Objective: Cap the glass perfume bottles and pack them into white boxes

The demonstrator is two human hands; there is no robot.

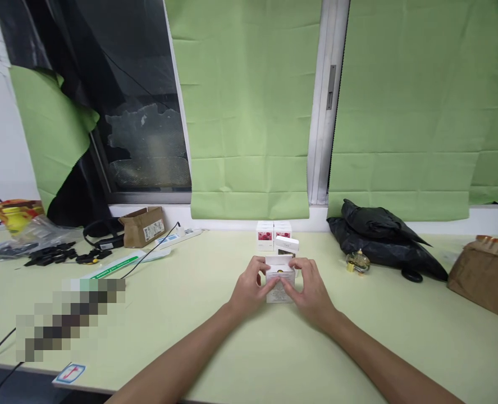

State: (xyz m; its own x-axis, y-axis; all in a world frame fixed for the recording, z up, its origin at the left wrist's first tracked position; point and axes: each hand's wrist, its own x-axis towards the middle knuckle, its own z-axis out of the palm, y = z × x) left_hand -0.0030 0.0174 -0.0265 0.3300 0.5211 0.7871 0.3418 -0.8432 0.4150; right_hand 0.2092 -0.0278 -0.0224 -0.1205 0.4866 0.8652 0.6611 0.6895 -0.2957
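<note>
A small white box [279,287] stands on the pale green table [198,314], its top flaps open and something gold showing inside. My left hand [252,287] grips its left side and my right hand [310,287] grips its right side. Just behind it stand two white boxes with red pictures [273,233], with another small white box [287,244] lying tilted in front of them.
A black plastic bag [379,238] and a small glass bottle [357,261] lie to the right, a brown parcel [487,275] at the far right. At left are a small cardboard box [142,225], cables, black clips and a yellow packet [16,214].
</note>
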